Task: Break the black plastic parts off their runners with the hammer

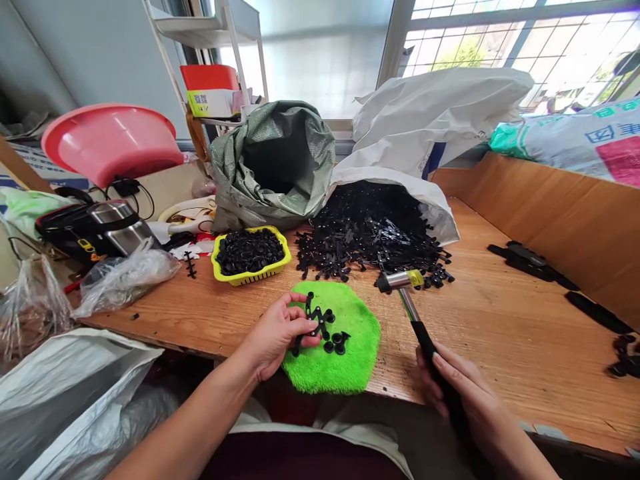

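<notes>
Pinching a black scissor linkage (322, 321) over the green cloth (327, 377) with a half-curled left hand (281, 330); gripping a hammer (412, 309) right of the cloth in a closed right hand (457, 381). Might bruise the left hand through mis-aimed blows, or scatter loose black studs (341, 349) on the cloth by jolting.

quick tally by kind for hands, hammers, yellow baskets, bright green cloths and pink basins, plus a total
Left hand and right hand: 2
Hammer: 1
Yellow basket: 1
Bright green cloth: 1
Pink basin: 1
Total: 6
</notes>
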`<state>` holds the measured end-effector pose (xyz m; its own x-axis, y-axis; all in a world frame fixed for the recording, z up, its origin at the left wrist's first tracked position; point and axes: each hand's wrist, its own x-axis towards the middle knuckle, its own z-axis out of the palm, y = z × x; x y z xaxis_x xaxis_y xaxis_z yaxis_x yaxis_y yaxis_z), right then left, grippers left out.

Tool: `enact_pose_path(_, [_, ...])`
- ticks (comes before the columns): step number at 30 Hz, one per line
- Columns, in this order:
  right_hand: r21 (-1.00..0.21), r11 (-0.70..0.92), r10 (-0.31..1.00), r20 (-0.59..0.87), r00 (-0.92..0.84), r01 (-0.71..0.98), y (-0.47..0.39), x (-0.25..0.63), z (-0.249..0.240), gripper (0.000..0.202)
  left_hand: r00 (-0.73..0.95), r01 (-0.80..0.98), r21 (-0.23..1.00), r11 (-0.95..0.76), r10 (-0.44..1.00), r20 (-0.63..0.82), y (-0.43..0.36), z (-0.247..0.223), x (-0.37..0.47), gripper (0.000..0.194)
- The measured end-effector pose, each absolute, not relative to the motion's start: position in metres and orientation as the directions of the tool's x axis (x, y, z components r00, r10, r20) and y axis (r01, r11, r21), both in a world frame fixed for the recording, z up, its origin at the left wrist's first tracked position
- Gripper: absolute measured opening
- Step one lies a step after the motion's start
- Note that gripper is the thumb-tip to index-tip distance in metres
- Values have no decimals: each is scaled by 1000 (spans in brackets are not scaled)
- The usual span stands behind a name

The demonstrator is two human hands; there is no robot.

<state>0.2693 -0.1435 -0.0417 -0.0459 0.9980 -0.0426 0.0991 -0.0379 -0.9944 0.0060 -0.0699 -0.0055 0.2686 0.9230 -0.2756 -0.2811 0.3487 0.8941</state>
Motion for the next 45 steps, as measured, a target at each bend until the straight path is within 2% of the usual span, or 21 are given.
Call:
enact_pose_path(3, [-997, -60, 997, -62, -42, 51, -142, 270, -42, 31, 249, -268, 902, 339, 929, -276, -73, -4, 10, 43])
enact_pose_path(11, [-995, -47, 999, -49, -21, 91, -143, 266, -37, 34, 236, -219, 925, 310, 937, -258, -74, -5, 14, 53])
enact_pose_path(17, [-985, 7, 1000, 7, -2, 173, -146, 266, -37, 31, 233, -148, 947, 284, 941, -246, -74, -7, 14, 52])
enact_pose_path(19, [-967, 63, 998, 65, -1, 245, -152, 267, -33, 29, 233, -118, 953, 280, 940, -248, -75, -6, 14, 51])
enact_pose_path(21, [-903, 167, 983, 182, 1, 395, -159, 267, -25, 27, 237, -98, 956, 277, 939, -248, -75, -4, 14, 50])
enact_pose_path(24, [-693, 322, 930, 360, -78, 645, -168, 263, -11, 28, 245, -94, 955, 280, 936, -251, -75, -2, 15, 49])
enact_pose_path(27, [-441, 400, 907, 318, -277, 803, -170, 257, -2, 29, 247, -94, 957, 276, 937, -246, -75, -2, 16, 49])
enact_pose_path(29, [-323, 415, 905, 247, -347, 850, -168, 255, -2, 30, 240, -90, 958, 271, 940, -243, -74, -4, 16, 48])
enact_pose_path(33, [-355, 400, 908, 278, -313, 845, -163, 257, -7, 29, 235, -81, 962, 260, 943, -235, -74, -7, 15, 47])
enact_pose_path(38, [-240, 406, 907, 221, -357, 882, -166, 257, -5, 32, 236, -76, 965, 251, 945, -228, -74, -6, 14, 48])
enact_pose_path(42, [-302, 384, 915, 251, -316, 872, -169, 255, -2, 35, 228, -58, 968, 243, 947, -225, -74, -5, 14, 47])
enact_pose_path(45, [-317, 370, 929, 158, -336, 873, -164, 256, -10, 34, 223, -50, 970, 236, 950, -220, -74, -5, 14, 47])
